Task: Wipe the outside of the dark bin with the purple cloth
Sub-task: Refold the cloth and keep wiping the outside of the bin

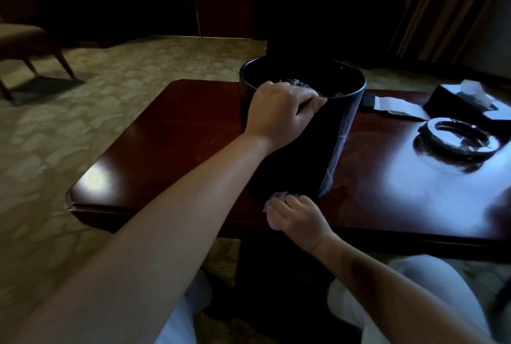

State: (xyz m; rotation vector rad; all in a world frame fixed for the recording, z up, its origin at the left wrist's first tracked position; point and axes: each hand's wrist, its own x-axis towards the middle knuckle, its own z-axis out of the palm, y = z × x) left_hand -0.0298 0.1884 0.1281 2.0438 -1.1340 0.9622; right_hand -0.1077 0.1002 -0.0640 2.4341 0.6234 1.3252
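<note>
nearest the camera: two knees in white trousers (414, 296), either side of the table's near edge. right hand (297, 217) sits low at the base of the bin, fingers curled down and clenched on a small wad of purple cloth (276, 196); only a pale bit of the cloth shows past the knuckles, pressed against the bin's bottom edge where it meets the table. left hand (279, 111) reaches across higher up, grasping the bin's near rim, thumb on the outside wall, fingers hooked over the top edge. bin (301, 150) is dark, round, open-topped, tilted slightly with its top toward the far side, standing mid-table. a clear plastic liner (301, 86) shows crumpled inside by the left fingers, and a bright streak runs down the bin's right side. table (171, 133) is glossy reddish wood with strong glare on the right half. right of the bin, well apart: a round glass ashtray (456, 144); behind it a dark tissue box (464, 100) with a tissue sticking up, and a flat white paper (398, 105) between box and bin. beyond: patterned carpet (83, 100), a chair (27, 42) far left, curtains (448, 6) far right, rest too dark to tell.
</note>
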